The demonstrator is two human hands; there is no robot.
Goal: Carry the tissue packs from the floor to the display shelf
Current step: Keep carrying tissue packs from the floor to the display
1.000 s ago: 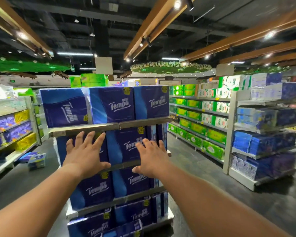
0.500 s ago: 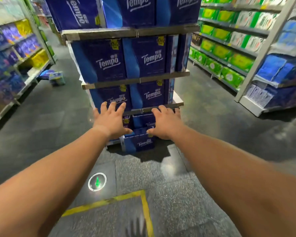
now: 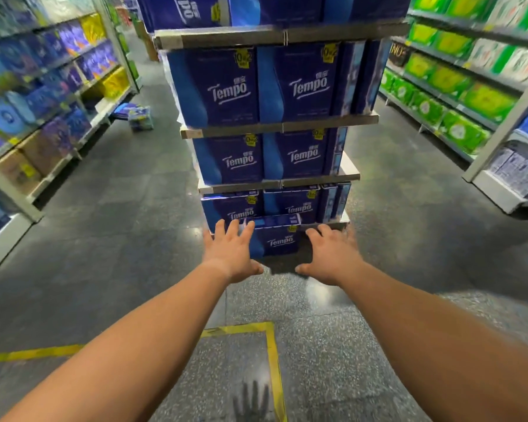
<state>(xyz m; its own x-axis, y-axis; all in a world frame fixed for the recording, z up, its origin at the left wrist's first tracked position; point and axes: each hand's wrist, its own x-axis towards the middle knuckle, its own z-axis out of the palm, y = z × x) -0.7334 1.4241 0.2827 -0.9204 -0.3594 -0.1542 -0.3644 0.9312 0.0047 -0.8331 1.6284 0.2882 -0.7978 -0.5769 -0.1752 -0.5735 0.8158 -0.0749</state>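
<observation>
My left hand (image 3: 230,254) covers the left edge of the tissue pack (image 3: 276,240) on the floor at the display shelf (image 3: 279,127) foot; I read "Tempo" there. Right hand (image 3: 333,257), blurred, flanks it. Both spread, gripping nothing.

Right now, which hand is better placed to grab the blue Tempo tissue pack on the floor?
Neither clearly: the left hand and right hand flank the blue Tempo tissue pack, both open. The left looks marginally closer, but a two-handed grip suits it.
</observation>
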